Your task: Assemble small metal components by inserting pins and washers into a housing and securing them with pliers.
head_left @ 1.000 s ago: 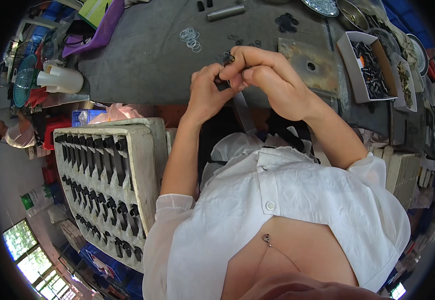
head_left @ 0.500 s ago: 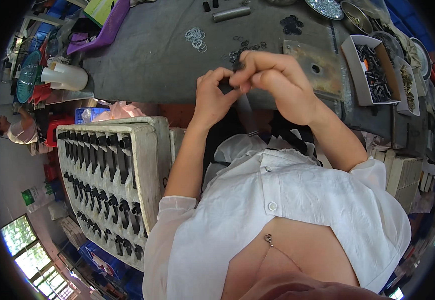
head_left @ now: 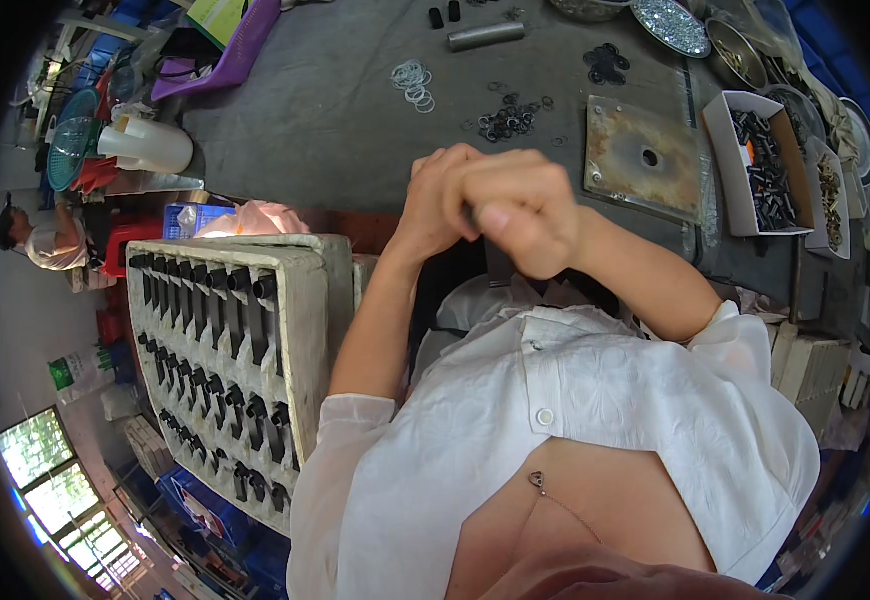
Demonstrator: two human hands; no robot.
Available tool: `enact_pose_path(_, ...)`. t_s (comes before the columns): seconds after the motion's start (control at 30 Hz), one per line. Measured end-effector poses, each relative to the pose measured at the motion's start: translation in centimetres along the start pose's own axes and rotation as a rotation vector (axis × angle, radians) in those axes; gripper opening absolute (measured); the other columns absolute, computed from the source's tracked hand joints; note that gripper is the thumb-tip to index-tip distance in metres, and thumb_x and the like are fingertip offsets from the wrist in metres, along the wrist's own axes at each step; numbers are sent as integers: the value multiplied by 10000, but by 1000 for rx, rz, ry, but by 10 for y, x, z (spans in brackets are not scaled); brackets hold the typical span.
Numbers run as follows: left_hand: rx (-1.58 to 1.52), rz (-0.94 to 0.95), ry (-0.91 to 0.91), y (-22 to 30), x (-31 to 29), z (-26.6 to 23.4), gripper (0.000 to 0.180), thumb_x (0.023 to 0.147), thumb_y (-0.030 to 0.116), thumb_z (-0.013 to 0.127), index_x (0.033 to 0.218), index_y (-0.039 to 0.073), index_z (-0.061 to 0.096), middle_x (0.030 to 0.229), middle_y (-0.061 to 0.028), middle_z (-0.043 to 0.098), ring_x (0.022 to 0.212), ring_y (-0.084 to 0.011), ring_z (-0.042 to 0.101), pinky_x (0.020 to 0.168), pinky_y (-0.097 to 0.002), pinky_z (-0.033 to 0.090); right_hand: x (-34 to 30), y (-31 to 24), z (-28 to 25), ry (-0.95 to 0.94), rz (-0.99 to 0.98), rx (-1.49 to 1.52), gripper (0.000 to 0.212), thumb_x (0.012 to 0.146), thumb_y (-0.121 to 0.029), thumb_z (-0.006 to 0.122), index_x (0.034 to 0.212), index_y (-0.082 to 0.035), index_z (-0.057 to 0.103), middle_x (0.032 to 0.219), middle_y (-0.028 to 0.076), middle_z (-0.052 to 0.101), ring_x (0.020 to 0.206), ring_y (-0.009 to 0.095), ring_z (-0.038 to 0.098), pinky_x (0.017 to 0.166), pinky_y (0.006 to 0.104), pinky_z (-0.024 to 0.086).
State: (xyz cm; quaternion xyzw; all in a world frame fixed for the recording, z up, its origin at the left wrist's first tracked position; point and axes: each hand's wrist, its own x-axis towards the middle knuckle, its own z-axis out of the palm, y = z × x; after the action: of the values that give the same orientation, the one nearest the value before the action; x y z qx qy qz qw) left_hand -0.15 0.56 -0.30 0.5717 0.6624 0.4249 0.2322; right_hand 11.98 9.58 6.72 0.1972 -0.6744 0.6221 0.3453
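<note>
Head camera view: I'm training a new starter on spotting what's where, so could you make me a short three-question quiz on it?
1. Multiple choice: what colour is the basket? A) white B) purple C) orange
2. True or false: the right hand overlaps the left hand in this view.
3. Fill the gap: the open white box of dark parts stands to the person's ____ of the square metal plate.

Key: 1. B; 2. True; 3. right

Narrow, dark, flat bar (head_left: 498,268), mostly hidden beneath the right grip (head_left: 517,207), visible end toward the person
</note>
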Motion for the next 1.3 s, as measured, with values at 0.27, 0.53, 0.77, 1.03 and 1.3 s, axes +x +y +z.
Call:
enact_pose_path(0.27,-524,-275,244,10,-35,-9,301,709,5,749,981,39,625,945,-23,638,864,-120,592,765,-236,481,-16,-27,-17,268,127,-176,458,905,-368,431,616,-16,380,794,218,561,733,253,516,641,345,415)
enact_pose_path(0.53,-927,-361,610,92,-145,-96,352,907,128,538,1224,29,420,1135,-155,559,721,-164,605,545,-286,529,-43,3,-27,250,313,-250,323,876,-208,409,682,38,484,928,196,583,789,197,544,688,276,441)
enact_pose_path(0.77,432,-924,1283,85,-322,-233,401,840,316,639,1080,16,524,851,-94,639,585,-87,519,495,-232,408,-36,15,-29,178,347,-240,305,879,-216,429,703,29,473,939,189,585,822,201,535,734,297,440)
enact_pose_path(1.03,530,-1221,807,35,-472,-273,354,694,127,752,1018,30,648,694,-38,575,649,-122,519,593,-283,413,-42,12,-23,64,323,-306,292,873,-215,425,723,30,474,952,188,577,829,214,529,739,312,436)
enact_pose_path(1.3,338,-1030,1301,32,-496,-257,368,777,49,647,1143,50,609,1036,-83,617,946,-169,582,823,-283,464,-41,14,-30,83,380,-287,273,911,-200,368,764,10,462,979,174,554,819,193,498,761,297,405)
